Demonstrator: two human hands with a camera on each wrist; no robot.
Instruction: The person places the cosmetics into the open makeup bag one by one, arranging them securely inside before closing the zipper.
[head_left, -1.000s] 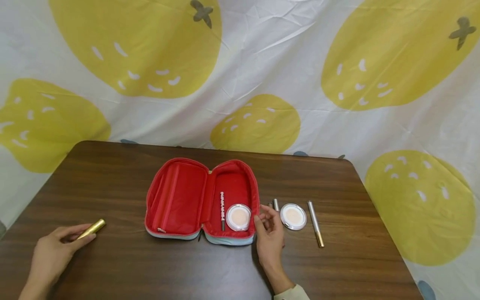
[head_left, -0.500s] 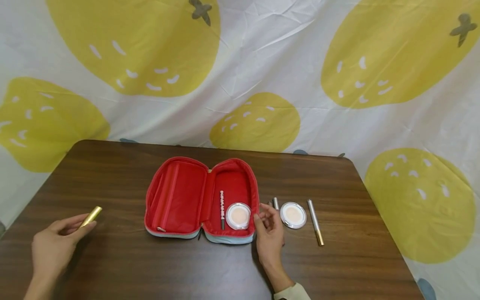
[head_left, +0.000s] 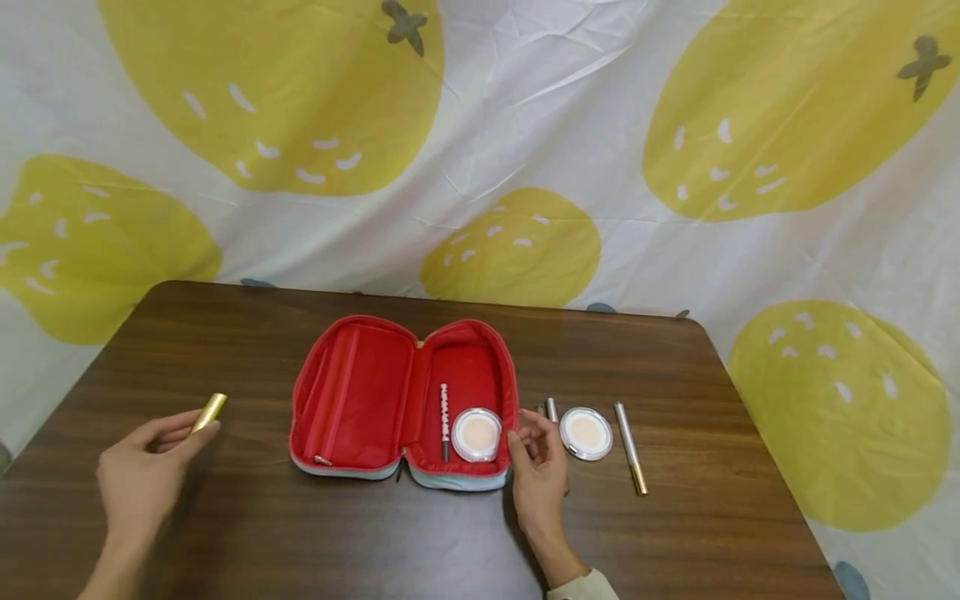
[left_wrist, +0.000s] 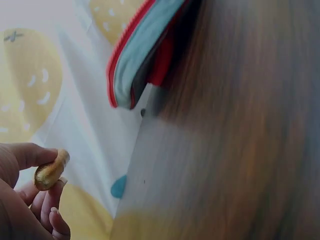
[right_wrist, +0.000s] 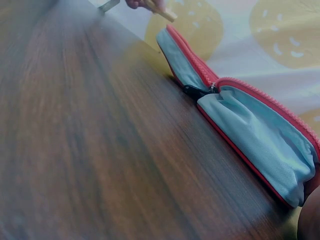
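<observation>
My left hand pinches a short gold cosmetic tube between thumb and fingers, held left of the makeup bag. In the left wrist view the gold tube is seen nearly end-on. The bag lies unzipped and spread flat, red inside and pale blue outside. Inside its right half are a patterned pencil and a round compact. My right hand holds the bag's right side wall, thumb at the rim; its other fingers are partly hidden behind the wall.
On the brown wooden table, right of the bag, lie a second round compact and a slim silver-and-gold tube. Another silver tube is partly hidden behind my right hand. A lemon-print cloth hangs behind the table.
My left hand has moved away from me and to the right, toward the bag, carrying the gold tube, which now points more away from me. The right hand and bag have stayed put.
</observation>
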